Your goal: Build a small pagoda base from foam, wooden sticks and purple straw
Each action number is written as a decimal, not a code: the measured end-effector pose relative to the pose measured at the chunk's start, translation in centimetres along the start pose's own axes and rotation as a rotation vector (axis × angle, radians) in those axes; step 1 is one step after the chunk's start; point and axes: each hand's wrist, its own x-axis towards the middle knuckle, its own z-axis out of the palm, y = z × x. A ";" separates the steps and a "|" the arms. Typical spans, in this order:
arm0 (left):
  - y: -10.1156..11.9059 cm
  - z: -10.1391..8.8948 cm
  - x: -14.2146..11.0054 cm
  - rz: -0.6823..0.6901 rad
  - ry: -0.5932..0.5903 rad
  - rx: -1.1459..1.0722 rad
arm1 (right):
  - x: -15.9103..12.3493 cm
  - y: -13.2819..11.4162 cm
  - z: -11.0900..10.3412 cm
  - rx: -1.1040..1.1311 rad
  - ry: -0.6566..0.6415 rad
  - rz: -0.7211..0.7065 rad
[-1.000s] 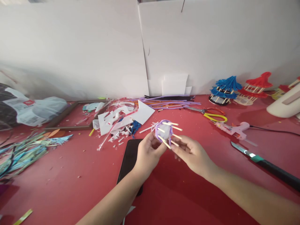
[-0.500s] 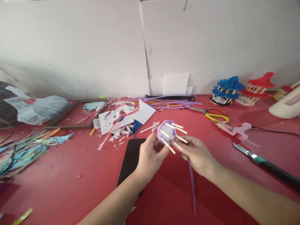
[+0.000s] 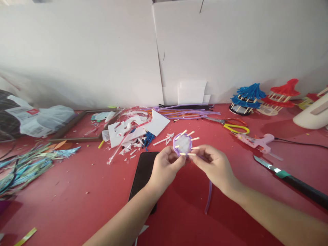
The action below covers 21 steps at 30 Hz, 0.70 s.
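Note:
Between both hands, above the red table, is a small round white base (image 3: 185,145) edged in purple pipe cleaner, with several short pale sticks standing out of it. My left hand (image 3: 166,166) pinches its left and lower rim between thumb and fingers. On the other side, my right hand (image 3: 214,166) is closed at the lower right edge, by a stick and the purple pipe cleaner. The loose tail of that purple pipe cleaner (image 3: 209,198) hangs below my right hand. Some of the rim is hidden behind my fingers.
A black phone (image 3: 144,176) lies beneath my left hand. To the right are a utility knife (image 3: 289,177), a pink glue gun (image 3: 258,142), scissors (image 3: 234,126) and a blue-roofed model (image 3: 247,99). Paper scraps (image 3: 138,130) and purple pipe cleaners (image 3: 189,111) lie behind; a wooden frame (image 3: 77,139) sits left.
The stick-studded base has tilted, so its white face and the stick ends point more toward me. The purple tail has swung and now curves to the left. Both hands keep their hold.

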 end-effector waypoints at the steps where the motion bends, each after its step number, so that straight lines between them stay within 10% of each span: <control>1: 0.1 0.0 0.0 -0.022 -0.016 -0.021 | -0.1 0.0 0.0 -0.032 0.015 -0.071; 8: 0.4 0.0 0.1 -0.098 -0.061 -0.067 | -0.1 0.0 -0.5 -0.266 -0.013 -0.372; 21: 0.5 0.1 0.0 -0.097 -0.082 -0.112 | -0.1 -0.3 -0.4 -0.307 0.017 -0.468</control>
